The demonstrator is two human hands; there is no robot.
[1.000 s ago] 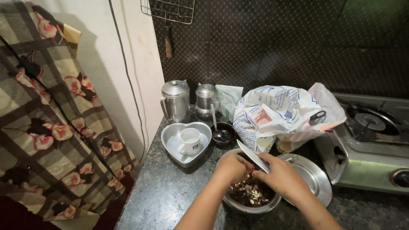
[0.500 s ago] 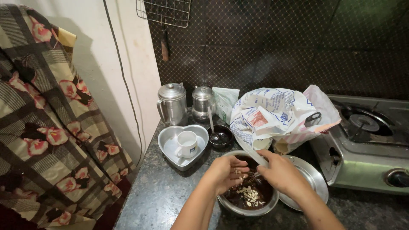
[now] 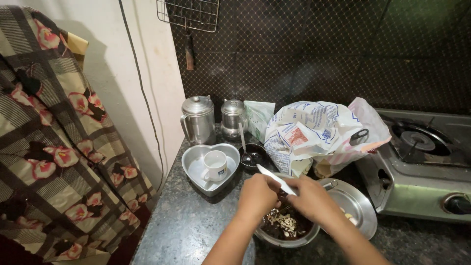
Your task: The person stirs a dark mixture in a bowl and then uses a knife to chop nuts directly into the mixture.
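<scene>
both hands are over a round metal bowl (image 3: 289,234) that sits on the dark speckled tabletop (image 3: 196,230), near the front edge. the bowl holds dark bits and pale chopped bits. the right hand (image 3: 314,200) is closed around a knife (image 3: 275,178), and the pale blade sticks out up and to the left, above the bowl. the left hand (image 3: 257,195) is just beside it, fingers curled in and touching something small right over the bowl. what it pinches is too hidden to tell. the two hands almost touch each other.

a flat steel plate (image 3: 360,206) lies under the right side of the bowl. to the left is a heart-shaped tin (image 3: 196,169) with a white cup (image 3: 216,165) inside. behind it stand a steel jug (image 3: 197,119) and a smaller steel pot (image 3: 233,118). a small dark bowl (image 3: 253,157) with a spoon is near them. a big crumpled plastic bag (image 3: 319,132) sits behind the hands. a gas stove (image 3: 422,167) is on the right. a flowered cloth (image 3: 54,147) hangs on the left.
</scene>
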